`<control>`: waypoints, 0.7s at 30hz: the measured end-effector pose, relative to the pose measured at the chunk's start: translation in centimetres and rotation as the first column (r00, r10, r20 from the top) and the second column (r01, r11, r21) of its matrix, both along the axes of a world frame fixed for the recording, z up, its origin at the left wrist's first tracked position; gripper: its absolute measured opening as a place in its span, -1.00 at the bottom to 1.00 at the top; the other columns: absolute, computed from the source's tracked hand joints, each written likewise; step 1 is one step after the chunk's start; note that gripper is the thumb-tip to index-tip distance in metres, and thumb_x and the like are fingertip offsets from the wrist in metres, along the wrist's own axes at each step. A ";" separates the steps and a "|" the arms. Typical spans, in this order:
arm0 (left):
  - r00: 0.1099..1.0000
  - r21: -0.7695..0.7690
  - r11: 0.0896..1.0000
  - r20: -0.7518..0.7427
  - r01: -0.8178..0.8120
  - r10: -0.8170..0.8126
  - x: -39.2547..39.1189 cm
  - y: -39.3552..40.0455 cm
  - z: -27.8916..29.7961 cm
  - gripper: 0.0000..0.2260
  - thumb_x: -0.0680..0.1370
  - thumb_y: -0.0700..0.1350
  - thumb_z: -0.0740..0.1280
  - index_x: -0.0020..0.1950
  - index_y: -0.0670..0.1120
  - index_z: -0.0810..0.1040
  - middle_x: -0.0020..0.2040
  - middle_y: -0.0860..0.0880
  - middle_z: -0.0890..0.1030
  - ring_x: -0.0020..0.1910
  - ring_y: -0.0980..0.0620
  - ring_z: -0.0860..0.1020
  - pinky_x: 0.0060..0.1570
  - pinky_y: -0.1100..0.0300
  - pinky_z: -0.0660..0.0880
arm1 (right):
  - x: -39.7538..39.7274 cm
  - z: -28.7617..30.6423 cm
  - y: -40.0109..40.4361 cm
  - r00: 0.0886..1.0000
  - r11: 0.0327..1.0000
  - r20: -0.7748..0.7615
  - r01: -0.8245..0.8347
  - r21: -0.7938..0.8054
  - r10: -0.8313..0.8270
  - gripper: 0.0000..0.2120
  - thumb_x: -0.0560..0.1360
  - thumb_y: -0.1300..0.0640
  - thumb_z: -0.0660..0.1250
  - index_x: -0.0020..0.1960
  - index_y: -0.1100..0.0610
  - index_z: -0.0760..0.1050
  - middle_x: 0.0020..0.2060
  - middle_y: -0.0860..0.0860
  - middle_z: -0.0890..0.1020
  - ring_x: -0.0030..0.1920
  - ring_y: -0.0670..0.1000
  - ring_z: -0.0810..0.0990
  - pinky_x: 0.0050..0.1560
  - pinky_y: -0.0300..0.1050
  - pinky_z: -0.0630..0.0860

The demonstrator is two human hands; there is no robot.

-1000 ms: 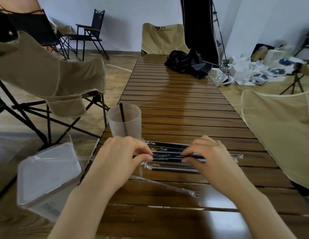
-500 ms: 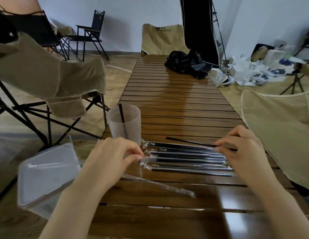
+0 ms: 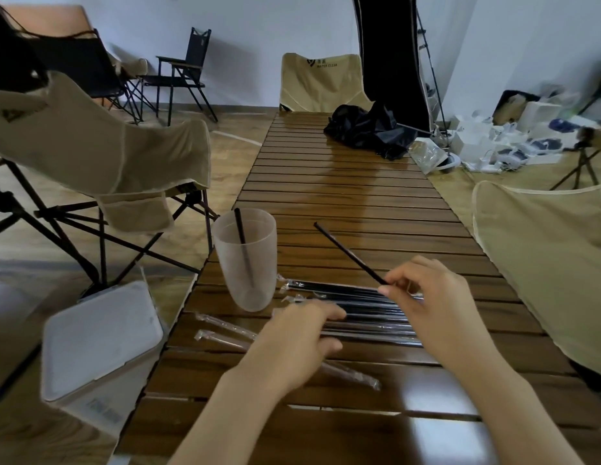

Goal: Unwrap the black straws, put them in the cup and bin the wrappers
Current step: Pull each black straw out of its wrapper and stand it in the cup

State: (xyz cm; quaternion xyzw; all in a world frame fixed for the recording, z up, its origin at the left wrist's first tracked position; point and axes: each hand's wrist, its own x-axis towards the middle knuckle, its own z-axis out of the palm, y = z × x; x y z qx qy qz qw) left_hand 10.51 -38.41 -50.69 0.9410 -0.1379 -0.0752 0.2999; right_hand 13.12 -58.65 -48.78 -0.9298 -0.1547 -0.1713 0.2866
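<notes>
One bare black straw (image 3: 348, 253) rises from my right hand (image 3: 436, 307), pinched at its lower end, right of the cup (image 3: 245, 260). My left hand (image 3: 299, 344) lies right of the cup on the wrapped straws (image 3: 369, 313), fingers loosely bent, grip unclear.

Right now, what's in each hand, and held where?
Right hand pinches a bare black straw at its near end. Left hand lies on the wrapped straws; whether it holds anything cannot be told.

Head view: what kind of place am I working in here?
Probably an indoor room set up with camping furniture: a slatted wooden roll-top table, folding canvas chairs around it, and boxes and bags piled on the floor by the wall.
</notes>
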 end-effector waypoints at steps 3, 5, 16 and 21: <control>0.982 -0.189 0.975 0.126 -0.115 0.141 0.9 1.1 2.0 -0.68 0.52 0.08 0.35 0.27 0.22 0.45 0.19 0.26 0.55 0.17 0.35 0.49 0.18 0.30 0.49 | 0.0 -0.2 0.3 0.999 0.999 -0.035 -0.017 -0.034 0.016 -0.93 0.43 0.11 0.42 -0.10 -0.03 0.58 -0.24 -0.24 0.45 -0.17 -0.22 0.42 -0.20 -0.40 0.29; 0.952 -0.351 0.921 0.184 -0.168 0.244 0.9 2.1 3.8 -0.75 0.49 0.06 0.37 0.17 0.16 0.53 0.03 0.24 0.61 0.01 0.36 0.56 0.03 0.41 0.52 | -0.1 -0.4 0.6 0.999 0.998 -0.043 -0.028 -0.058 0.026 -0.92 0.43 0.10 0.42 -0.08 0.00 0.61 -0.22 -0.23 0.44 -0.15 -0.17 0.40 -0.11 -0.25 0.36; 0.924 -0.573 0.795 0.164 -0.196 0.346 0.2 3.8 5.3 -0.84 0.43 -0.05 0.48 0.00 0.06 0.64 -0.10 0.13 0.70 -0.07 0.21 0.66 -0.03 0.30 0.58 | -0.5 -0.6 2.1 0.996 0.995 0.001 -0.094 0.033 0.094 -0.94 0.41 0.09 0.43 -0.12 -0.04 0.61 -0.24 -0.24 0.47 -0.13 -0.11 0.48 -0.08 -0.03 0.50; 0.927 -0.607 0.775 0.163 -0.175 0.337 0.1 2.7 5.2 -0.92 0.47 -0.07 0.42 -0.04 0.00 0.64 -0.12 0.10 0.71 -0.07 0.21 0.66 0.03 0.22 0.60 | -0.5 -0.8 3.3 0.992 0.989 0.010 -0.123 0.083 0.123 -0.90 0.41 0.12 0.43 -0.08 -0.03 0.61 -0.19 -0.27 0.46 -0.11 -0.11 0.51 -0.09 -0.13 0.51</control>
